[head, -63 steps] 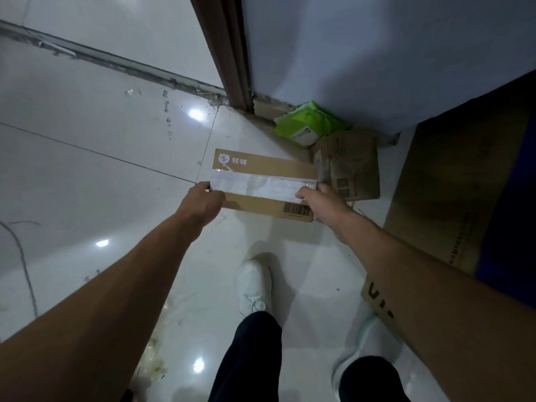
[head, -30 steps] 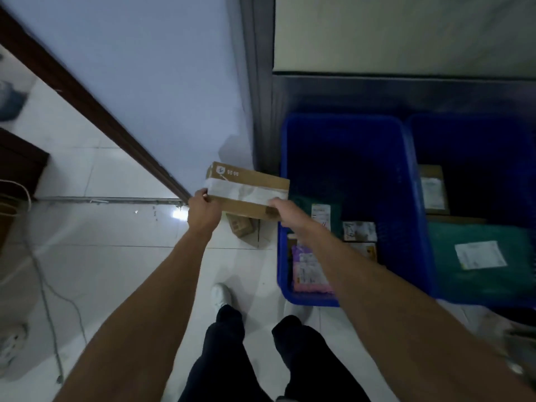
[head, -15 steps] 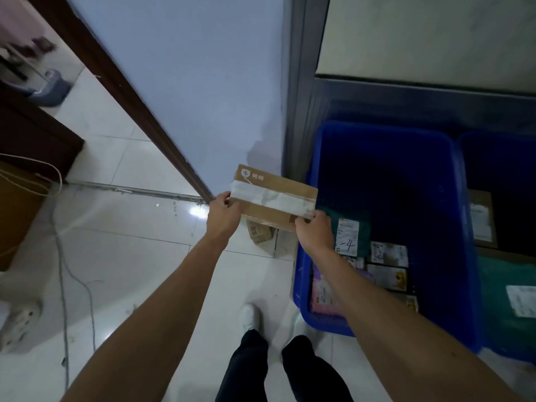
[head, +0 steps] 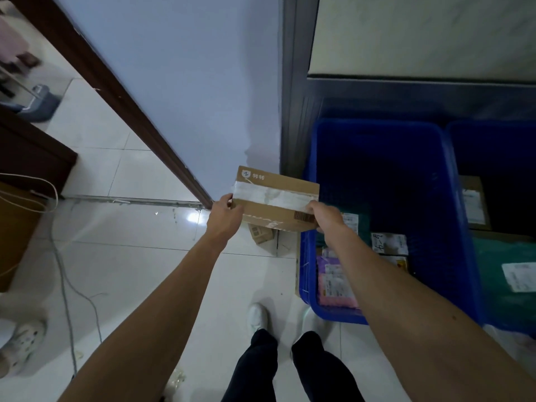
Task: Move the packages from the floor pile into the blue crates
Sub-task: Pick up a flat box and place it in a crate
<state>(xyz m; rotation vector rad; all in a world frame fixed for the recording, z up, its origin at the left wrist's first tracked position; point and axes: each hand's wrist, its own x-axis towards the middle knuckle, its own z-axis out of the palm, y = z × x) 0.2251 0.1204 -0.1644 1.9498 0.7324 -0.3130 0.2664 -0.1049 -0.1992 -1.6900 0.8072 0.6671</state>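
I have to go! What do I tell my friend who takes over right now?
Left hand: grips the left end of the flat brown cardboard box with white tape.
Right hand: grips its right end.
Done: box is off the floor, at the left rim of the blue plastic crate, which already holds packages.
Left: lower it in; a small brown box lies on the floor below.

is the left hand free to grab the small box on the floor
Probably not yet: the left hand grips the taped cardboard box, held over the small box.
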